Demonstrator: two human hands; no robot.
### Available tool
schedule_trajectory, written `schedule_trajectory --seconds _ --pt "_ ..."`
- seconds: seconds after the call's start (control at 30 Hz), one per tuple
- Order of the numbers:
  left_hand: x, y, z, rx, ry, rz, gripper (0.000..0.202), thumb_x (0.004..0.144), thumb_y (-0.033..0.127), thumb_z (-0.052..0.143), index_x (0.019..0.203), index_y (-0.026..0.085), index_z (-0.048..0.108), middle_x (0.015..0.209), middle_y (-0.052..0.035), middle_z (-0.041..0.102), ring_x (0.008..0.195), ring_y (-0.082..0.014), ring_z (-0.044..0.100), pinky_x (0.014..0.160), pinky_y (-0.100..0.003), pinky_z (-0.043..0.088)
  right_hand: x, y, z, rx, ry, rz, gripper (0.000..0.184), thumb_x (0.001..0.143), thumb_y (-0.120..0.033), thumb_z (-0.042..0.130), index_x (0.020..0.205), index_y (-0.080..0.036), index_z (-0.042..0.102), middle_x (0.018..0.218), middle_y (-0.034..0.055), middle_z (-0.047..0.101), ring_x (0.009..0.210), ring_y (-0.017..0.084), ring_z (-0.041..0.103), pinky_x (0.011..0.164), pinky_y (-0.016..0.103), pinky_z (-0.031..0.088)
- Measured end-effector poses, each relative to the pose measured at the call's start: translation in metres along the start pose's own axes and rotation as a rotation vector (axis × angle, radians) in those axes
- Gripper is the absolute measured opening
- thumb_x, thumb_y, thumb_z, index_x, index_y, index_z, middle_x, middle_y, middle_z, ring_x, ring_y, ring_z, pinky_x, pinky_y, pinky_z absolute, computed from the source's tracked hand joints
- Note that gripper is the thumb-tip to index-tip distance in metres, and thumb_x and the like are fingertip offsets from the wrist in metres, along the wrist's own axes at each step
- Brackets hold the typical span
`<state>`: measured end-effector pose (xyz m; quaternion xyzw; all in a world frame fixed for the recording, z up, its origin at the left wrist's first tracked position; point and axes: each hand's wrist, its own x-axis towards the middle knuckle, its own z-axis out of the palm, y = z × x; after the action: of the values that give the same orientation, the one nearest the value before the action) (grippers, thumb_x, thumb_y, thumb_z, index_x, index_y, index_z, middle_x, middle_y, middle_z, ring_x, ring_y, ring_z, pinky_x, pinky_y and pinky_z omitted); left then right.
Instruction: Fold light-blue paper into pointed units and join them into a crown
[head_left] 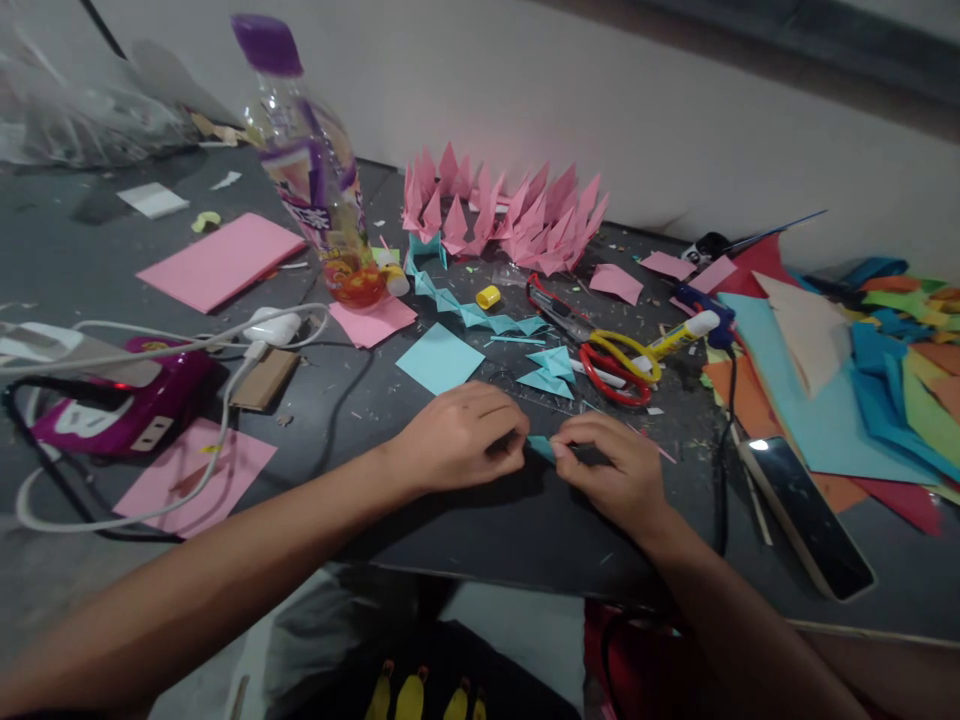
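Teal paper piece [541, 448] sits between the two hands, just above or on the desk [465, 535]; contact underneath cannot be told. The left hand [465, 437] has its thumb and fingers curled together at one end of the piece, and the right hand [619, 465] pinches the other end, its fingers nearly closed. Just beyond the fingers lie folded light-blue paper pieces [551, 372], with a square light-blue sheet [440, 358] beyond the left fingers. Farther out, a zigzag light-blue paper chain [472, 315] runs near a small yellow cap [488, 297], and past it stands a ring of pink folded paper points [517, 230]. Beyond the right fingers are scissors [598, 345] with red and yellow handle loops. A smartphone [810, 520] lies to the right of the right fingers, and a purple-capped bottle [319, 195] stands well beyond the left fingers, toward the left.
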<state>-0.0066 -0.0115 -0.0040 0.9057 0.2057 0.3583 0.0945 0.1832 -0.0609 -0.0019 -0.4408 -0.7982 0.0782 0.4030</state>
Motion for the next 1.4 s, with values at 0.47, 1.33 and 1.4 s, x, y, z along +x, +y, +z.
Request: schedule_trajectory --seconds 0.47,1.33,1.4 --pt "-0.003 0.005 0.001 -0.435 -0.035 -0.221 0.014 0.086 0.024 0.051 0.084 0.015 0.062 0.079 -0.003 0.068 0.073 -0.0108 0.063 0.069 -0.021 0.049 0.001 0.001 0.0 0.058 0.035 0.076 0.01 0.08 -0.021 0.056 0.071 -0.022 0.062 0.065 0.0013 0.065 0.06 0.015 0.061 0.057 0.028 0.05" --pt "0.0 0.008 0.005 -0.407 0.022 -0.167 0.01 0.087 0.02 0.053 0.085 0.015 0.061 0.079 -0.0022 0.067 0.075 -0.0116 0.061 0.073 -0.024 0.046 0.002 0.004 0.003 0.125 -0.067 0.028 0.009 0.081 -0.014 0.053 0.075 -0.021 0.053 0.069 0.0002 0.061 0.065 0.012 0.058 0.061 0.024 0.047" --pt "0.0 0.01 0.003 -0.411 0.026 -0.219 0.01 0.086 0.02 0.052 0.082 0.015 0.059 0.077 -0.0013 0.066 0.072 -0.0113 0.059 0.071 -0.024 0.046 0.002 0.004 0.003 0.123 -0.055 0.023 0.006 0.08 -0.015 0.056 0.079 -0.021 0.055 0.073 0.0013 0.063 0.068 0.013 0.06 0.063 0.025 0.048"
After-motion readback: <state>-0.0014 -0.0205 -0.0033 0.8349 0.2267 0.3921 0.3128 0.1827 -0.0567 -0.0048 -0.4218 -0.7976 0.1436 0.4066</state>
